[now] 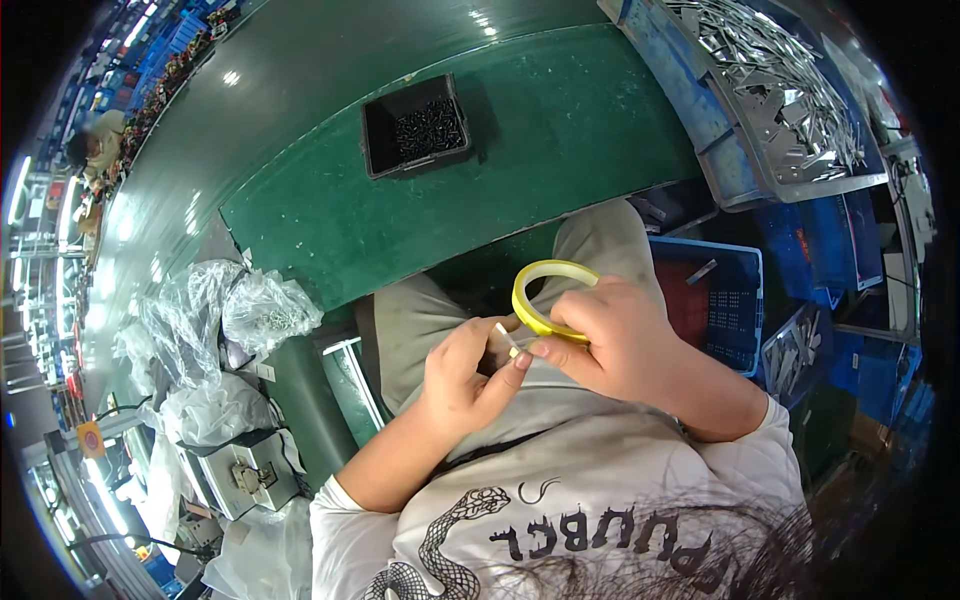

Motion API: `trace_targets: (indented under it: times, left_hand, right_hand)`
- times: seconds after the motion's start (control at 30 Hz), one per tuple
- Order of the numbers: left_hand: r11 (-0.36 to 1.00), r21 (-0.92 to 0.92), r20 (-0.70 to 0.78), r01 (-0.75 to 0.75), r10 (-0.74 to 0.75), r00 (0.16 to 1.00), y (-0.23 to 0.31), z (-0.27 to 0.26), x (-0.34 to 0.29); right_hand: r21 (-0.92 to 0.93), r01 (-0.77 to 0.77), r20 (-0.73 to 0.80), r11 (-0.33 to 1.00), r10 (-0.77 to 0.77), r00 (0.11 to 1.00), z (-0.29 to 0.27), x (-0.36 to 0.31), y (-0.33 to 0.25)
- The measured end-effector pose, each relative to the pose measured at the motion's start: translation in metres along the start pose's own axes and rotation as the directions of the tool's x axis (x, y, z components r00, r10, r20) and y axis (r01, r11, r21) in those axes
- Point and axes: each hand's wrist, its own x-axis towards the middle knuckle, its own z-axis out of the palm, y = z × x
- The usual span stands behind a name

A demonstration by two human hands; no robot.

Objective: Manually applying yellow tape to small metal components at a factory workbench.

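Note:
My right hand (618,335) is closed around the lower right side of a roll of yellow tape (520,302), held above my lap. My left hand (465,378) faces it, with thumb and forefinger closed on a small white strip-like piece (507,336). A bit of yellow shows at the left thumb tip, close to the right thumb; whether it is the tape's free end, I cannot tell. The two thumbs almost meet. Beyond my hands, on the green table (560,130), stands a black bin (375,140) of small black parts.
At the right, a blue crate (735,165) holds many metal pieces. Below it sits a blue basket (752,290). To the left are plastic bags (265,310) with small parts and a metal device (250,475). A curved dark green surface (290,70) runs behind the table.

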Motion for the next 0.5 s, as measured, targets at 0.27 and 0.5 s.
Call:
trace_targets:
  times: [0.27, 0.5]
  left_hand:
    - [0.992, 0.045, -0.263, -0.116, 0.123, 0.957, -0.020, 0.009, -0.014]
    - [0.916, 0.244, -0.245, -0.318, 0.376, 0.894, -0.015, 0.001, 0.003]
  right_hand:
    - [-0.149, 0.123, -0.134, 0.981, -0.143, 0.981, 0.004, 0.001, -0.003]
    - [-0.200, 0.153, -0.170, 0.968, -0.188, 0.967, 0.005, 0.002, -0.004]
